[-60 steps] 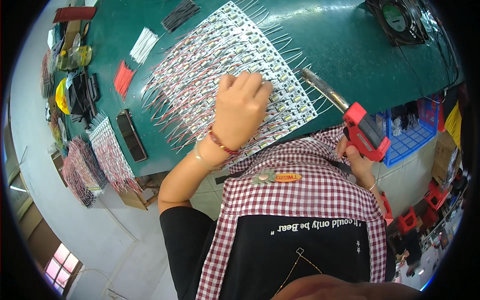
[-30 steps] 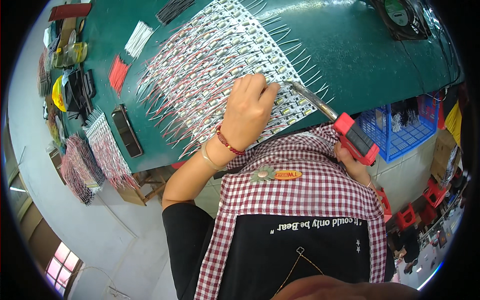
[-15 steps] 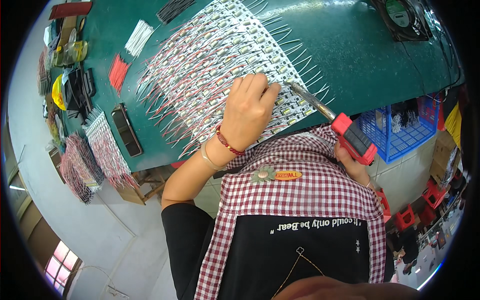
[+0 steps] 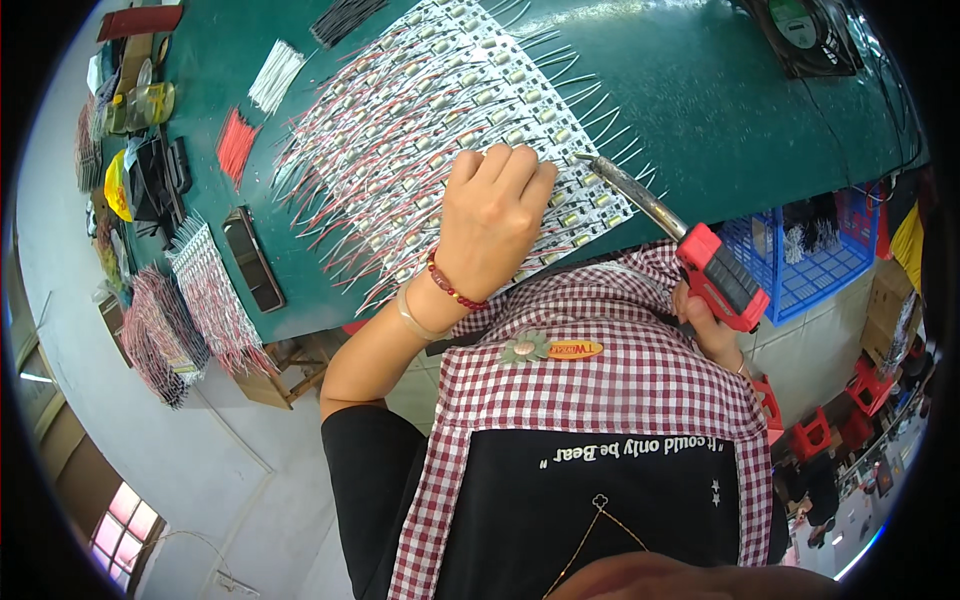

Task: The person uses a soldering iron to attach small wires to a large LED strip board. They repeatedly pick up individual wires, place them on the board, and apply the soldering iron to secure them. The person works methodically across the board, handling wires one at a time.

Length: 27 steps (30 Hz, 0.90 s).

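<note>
A white panel of small circuit boards (image 4: 470,75) lies on the green table, with rows of red, white and dark wires sticking out from it. Over its near part is my left hand (image 4: 497,212), fingers curled and pinched together; whatever they hold is hidden beneath them. My right hand (image 4: 708,328) grips the red and black handle of a soldering iron (image 4: 715,272) from below, its fingers partly covered by the handle. The iron's metal tip points up and left, at the boards near the panel's right edge, just right of my left fingers. Contact of the tip cannot be made out.
Bundles of red wires (image 4: 238,147), white wires (image 4: 277,77) and black wires (image 4: 345,18) lie beyond the panel's left side. A phone (image 4: 253,260) and another wired panel (image 4: 215,290) are at left. A fan (image 4: 803,35) stands far right, above a blue crate (image 4: 790,265).
The soldering iron's handle has shifted slightly right and down with my right hand, and its tip sits a little higher. My left hand has moved slightly left.
</note>
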Each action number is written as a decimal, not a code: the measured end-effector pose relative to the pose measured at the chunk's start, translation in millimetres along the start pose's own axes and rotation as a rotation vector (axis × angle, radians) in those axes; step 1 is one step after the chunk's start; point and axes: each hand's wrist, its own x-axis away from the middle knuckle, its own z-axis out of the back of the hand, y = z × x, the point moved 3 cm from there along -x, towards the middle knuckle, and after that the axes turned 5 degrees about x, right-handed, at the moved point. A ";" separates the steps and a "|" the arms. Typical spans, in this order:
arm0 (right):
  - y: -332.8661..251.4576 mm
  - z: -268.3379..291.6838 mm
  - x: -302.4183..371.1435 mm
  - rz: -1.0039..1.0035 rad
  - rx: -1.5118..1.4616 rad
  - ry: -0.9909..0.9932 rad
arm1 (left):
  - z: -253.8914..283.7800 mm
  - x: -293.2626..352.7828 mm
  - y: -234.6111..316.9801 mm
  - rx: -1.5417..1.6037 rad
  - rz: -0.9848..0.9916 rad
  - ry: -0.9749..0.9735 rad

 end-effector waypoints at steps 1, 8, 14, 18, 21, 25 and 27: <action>1.7 0.6 1.3 -0.009 -0.007 -0.004 | 1.6 -0.7 0.2 -0.010 -0.003 -0.013; 5.9 3.8 4.9 -0.002 0.003 -0.030 | 15.9 -2.1 1.0 -0.046 0.005 -0.037; 14.4 7.2 13.7 -0.003 0.033 0.011 | 30.6 2.6 23.4 0.004 -0.067 0.112; 9.1 8.1 12.3 0.019 0.127 -0.031 | 2.0 9.5 13.7 0.028 -0.002 0.018; 13.0 6.5 14.5 0.020 0.255 0.009 | -4.6 11.8 11.7 0.063 -0.001 0.037; 13.9 6.8 15.7 -0.012 0.269 -0.048 | -5.0 12.7 12.0 0.108 -0.009 0.055; 11.6 5.7 14.8 0.020 0.234 -0.026 | -5.2 12.5 12.5 0.123 -0.010 0.050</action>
